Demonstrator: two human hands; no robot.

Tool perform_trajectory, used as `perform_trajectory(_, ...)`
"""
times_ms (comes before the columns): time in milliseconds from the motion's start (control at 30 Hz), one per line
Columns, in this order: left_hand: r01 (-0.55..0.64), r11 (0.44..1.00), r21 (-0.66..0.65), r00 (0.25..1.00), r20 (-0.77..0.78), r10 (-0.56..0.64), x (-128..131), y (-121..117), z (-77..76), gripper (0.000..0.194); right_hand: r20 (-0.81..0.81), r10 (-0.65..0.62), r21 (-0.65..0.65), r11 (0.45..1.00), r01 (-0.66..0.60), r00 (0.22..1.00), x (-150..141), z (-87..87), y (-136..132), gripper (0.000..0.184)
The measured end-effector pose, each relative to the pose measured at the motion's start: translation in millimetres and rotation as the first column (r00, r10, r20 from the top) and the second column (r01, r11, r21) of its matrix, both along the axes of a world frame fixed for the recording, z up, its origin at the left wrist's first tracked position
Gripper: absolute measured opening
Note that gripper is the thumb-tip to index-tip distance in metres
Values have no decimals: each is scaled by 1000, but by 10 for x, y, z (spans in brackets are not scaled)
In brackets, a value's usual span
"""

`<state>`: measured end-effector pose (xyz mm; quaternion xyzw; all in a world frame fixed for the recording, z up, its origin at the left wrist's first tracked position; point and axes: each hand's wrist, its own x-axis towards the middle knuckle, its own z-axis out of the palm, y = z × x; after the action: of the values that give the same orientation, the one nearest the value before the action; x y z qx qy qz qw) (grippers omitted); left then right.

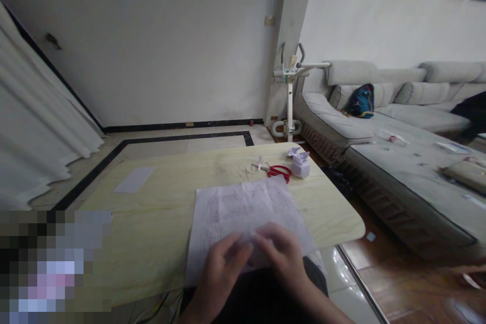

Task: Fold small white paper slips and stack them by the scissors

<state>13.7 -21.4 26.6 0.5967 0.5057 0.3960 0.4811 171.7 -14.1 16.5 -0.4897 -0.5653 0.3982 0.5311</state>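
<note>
Close to the table's near edge, my left hand (228, 258) and my right hand (280, 249) meet with their fingertips pinched together. Something small and whitish shows between them, too blurred to name. Beneath both hands lies a large creased sheet of paper (239, 207) with faint printing, reaching over the near edge. Just beyond it rest red-handled scissors (280, 171), blades pointing left. Thin pale slivers (246, 172) are scattered beside the blades. To the right of the scissors stand folded white paper pieces (300, 166).
A smaller white sheet (134, 180) lies on the left of the pale wooden table (159, 233). Past the table's right edge is a long grey sofa (398, 167) with a blue backpack (362, 101). An exercise machine (290, 96) stands behind the table.
</note>
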Motion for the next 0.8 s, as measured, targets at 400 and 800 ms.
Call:
perform_trajectory(400,-76,996,49,997,16,75,-24,17,-20,37,-2,62,-19,998,-62,998,-13,26,6,20)
perform_trajectory(800,-99,994,37,995,-9,100,-25,15,27,33,-53,68,-45,997,-70,996,-10,28,1,26)
